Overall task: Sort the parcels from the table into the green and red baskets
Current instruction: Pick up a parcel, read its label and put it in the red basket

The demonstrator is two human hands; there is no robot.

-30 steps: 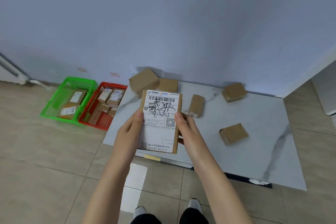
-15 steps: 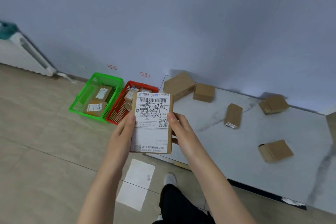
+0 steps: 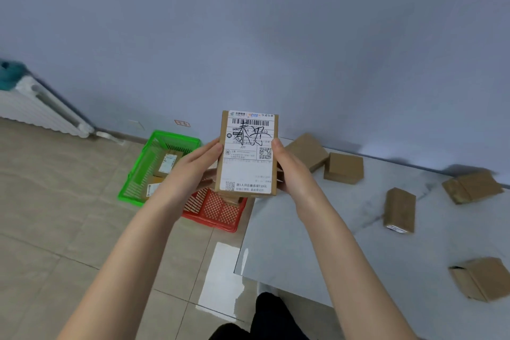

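I hold a brown cardboard parcel point(image 3: 247, 156) with a white shipping label facing me. My left hand point(image 3: 190, 171) grips its left edge and my right hand point(image 3: 292, 171) grips its right edge. The parcel hangs in the air over the red basket point(image 3: 218, 211), which is largely hidden behind it and my left arm. The green basket point(image 3: 135, 174) stands on the floor just left of the red one and holds labelled parcels. Several brown parcels lie on the white marble table point(image 3: 345, 251) to the right.
Table parcels lie at the back point(image 3: 343, 168), in the middle point(image 3: 400, 210), far right point(image 3: 473, 188) and near right point(image 3: 481, 277). A white radiator point(image 3: 41, 107) runs along the left wall. The floor is beige tile. My dark trouser leg point(image 3: 265, 317) shows at the bottom.
I have stepped left and carried the parcel from above the table's edge to above the red basket. Both hands keep the same hold on it.
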